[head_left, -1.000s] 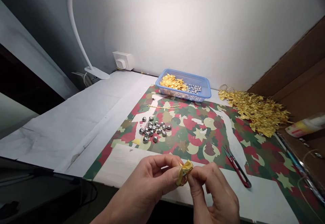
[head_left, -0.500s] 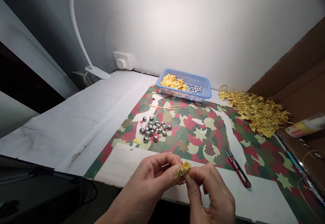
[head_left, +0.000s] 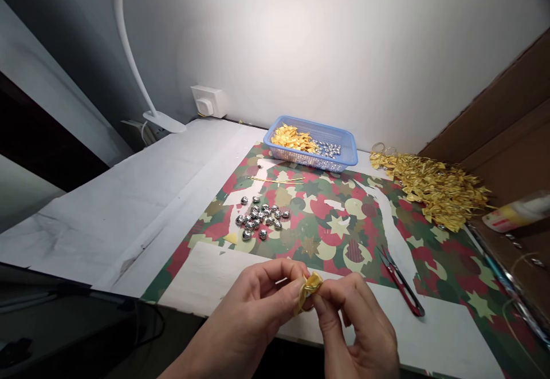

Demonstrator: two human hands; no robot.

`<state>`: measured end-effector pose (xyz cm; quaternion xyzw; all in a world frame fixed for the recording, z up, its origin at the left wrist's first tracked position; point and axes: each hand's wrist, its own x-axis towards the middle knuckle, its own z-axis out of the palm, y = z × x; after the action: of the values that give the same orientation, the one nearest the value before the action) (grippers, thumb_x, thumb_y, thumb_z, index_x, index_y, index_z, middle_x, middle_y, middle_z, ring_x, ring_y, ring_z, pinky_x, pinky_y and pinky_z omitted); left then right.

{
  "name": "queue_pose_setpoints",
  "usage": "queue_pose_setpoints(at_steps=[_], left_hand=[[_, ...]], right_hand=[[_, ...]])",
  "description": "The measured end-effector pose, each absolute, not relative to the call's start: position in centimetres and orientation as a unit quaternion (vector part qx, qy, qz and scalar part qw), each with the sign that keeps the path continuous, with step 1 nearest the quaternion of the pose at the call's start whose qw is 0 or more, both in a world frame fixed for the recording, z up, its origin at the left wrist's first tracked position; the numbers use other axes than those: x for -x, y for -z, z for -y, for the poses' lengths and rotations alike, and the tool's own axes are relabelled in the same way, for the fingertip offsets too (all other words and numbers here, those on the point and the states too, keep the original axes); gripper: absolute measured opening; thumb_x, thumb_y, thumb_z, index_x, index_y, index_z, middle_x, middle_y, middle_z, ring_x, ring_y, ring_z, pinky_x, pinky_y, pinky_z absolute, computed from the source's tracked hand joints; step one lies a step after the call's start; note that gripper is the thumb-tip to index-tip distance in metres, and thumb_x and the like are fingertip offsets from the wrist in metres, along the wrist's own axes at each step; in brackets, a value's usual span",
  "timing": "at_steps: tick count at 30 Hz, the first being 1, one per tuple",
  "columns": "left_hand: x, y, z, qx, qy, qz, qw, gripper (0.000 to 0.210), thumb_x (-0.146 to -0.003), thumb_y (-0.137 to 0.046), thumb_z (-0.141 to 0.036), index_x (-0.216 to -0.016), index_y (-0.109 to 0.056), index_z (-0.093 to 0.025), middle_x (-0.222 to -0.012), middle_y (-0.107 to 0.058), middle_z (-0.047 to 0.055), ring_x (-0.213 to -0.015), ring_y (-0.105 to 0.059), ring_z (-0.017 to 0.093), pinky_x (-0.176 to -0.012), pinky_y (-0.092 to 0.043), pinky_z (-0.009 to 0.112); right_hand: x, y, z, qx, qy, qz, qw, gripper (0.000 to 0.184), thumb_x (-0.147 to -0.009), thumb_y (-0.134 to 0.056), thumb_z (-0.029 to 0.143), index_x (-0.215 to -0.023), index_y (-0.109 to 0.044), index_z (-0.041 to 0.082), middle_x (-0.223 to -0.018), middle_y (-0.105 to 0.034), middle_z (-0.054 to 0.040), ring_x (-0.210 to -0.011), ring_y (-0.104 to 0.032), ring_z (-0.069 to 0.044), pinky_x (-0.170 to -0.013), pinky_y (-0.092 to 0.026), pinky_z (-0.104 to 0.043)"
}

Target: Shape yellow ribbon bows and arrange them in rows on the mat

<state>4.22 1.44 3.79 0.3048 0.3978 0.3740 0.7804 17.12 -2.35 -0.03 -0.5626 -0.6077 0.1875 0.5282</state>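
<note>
A small gold ribbon bow (head_left: 313,283) is pinched between the fingertips of both hands, just above the table's front edge. My left hand (head_left: 262,304) grips its left side with thumb and forefinger. On the other side, my right hand (head_left: 358,322) pinches it low, and the fingers partly cover it. Beyond the hands lies a loose group of silver jingle bells (head_left: 258,214). Thin gold ties (head_left: 277,181) rest farther back on the patterned sheet (head_left: 320,224). To the right of my right hand are red-handled thread snips (head_left: 401,281), blades pointing away.
At the back stands a blue plastic basket (head_left: 350,158) holding gold bows (head_left: 292,137) and silver bells (head_left: 329,149). A heap of gold bows with ties (head_left: 438,190) lies at right, near a bottle (head_left: 515,213) and a cardboard wall (head_left: 507,104). A white lamp (head_left: 133,58) rises at back left.
My fingers have shifted slightly on the gold bow, and its lower loop now shows less. The things on the table have stayed where they were.
</note>
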Motion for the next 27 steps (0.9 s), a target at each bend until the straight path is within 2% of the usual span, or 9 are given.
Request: queue_pose_setpoints(at_steps=[11,19,27], left_hand=[[-3.74,-3.62,-1.54,-0.291,-0.361,-0.382,0.8,0.013,-0.081,-0.074,-0.03,-0.076,-0.071,-0.018,-0.078,-0.054,-0.001,-0.082,-0.045,0.017,-0.078,-0.044,0.024],[-3.51,-3.11,-1.64,-0.254,-0.344,-0.358,0.83,0.01,-0.084,-0.071,-0.022,-0.077,-0.07,-0.015,-0.08,-0.055,0.001,-0.081,-0.045,0.015,-0.077,-0.044,0.021],[-3.72,-3.12,-1.87,-0.25,-0.35,-0.344,0.835,0.012,-0.085,-0.07,-0.021,-0.076,-0.069,-0.014,-0.078,-0.055,0.0,-0.077,-0.046,0.013,-0.074,-0.043,0.02]], right_hand=[[-16.69,0.39,2.17,0.555,-0.213,0.576,0.56,0.018,-0.09,-0.057,0.011,-0.077,-0.059,0.023,-0.066,-0.047,0.0038,-0.058,-0.042,-0.013,-0.053,-0.03,-0.026],[-16.61,0.16,2.37,0.563,-0.25,0.551,0.563,0.02,-0.091,-0.057,0.011,-0.076,-0.058,0.024,-0.068,-0.046,0.0049,-0.06,-0.042,-0.013,-0.055,-0.029,-0.026],[-16.17,0.54,2.29,0.559,-0.271,0.516,0.589,0.018,-0.091,-0.058,0.017,-0.075,-0.059,0.024,-0.069,-0.046,0.0047,-0.059,-0.043,-0.013,-0.054,-0.032,-0.025]])
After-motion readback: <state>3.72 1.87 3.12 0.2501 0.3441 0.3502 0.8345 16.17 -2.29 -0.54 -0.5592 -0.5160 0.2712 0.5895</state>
